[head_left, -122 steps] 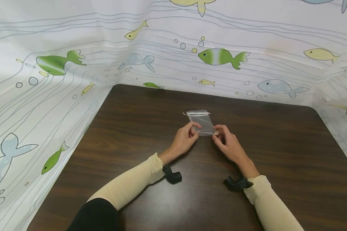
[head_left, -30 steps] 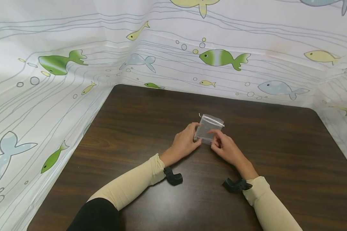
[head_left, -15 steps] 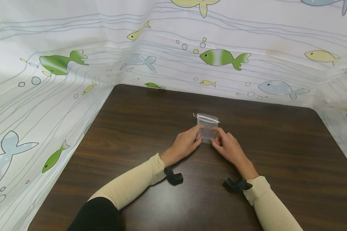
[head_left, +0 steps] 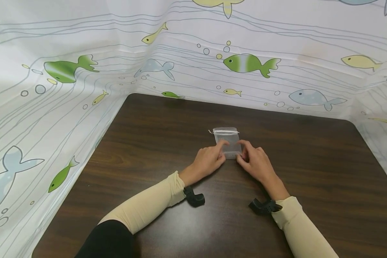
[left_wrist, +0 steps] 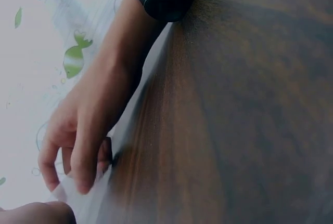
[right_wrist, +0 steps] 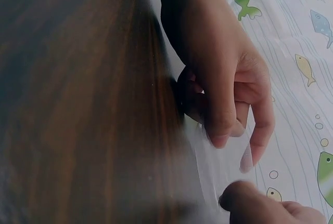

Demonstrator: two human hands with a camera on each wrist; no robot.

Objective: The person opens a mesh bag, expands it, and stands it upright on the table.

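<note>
A small sheer white pouch [head_left: 232, 147] was at the middle of a dark wood-grain surface [head_left: 154, 132], its drawstring band [head_left: 225, 133] at the far end and its lower sides partly blocked from view by two hands. Whether its near end was lifted could not be told.

The left hand [head_left: 209, 158] and right hand [head_left: 258, 163] faced each other across the pouch, holding its near end. On each, the fingers were curled, index and thumb tips apart with the sheer material between; how firmly they pinched could not be told. In the right wrist view, the left index fingertip [right_wrist: 246, 160] showed pale behind the film.

Black wrist devices [head_left: 194, 198] sat at the edges of cream sleeves [head_left: 145, 202], just above the surface's glossy near part. Beyond rose white sheeting [head_left: 187, 25] printed with wavy lines and green, yellow and blue fish.

Half a second earlier, the pouch's band had slanted down to the right; by this moment it ran nearly level and had shifted left, while both hands had barely moved.
</note>
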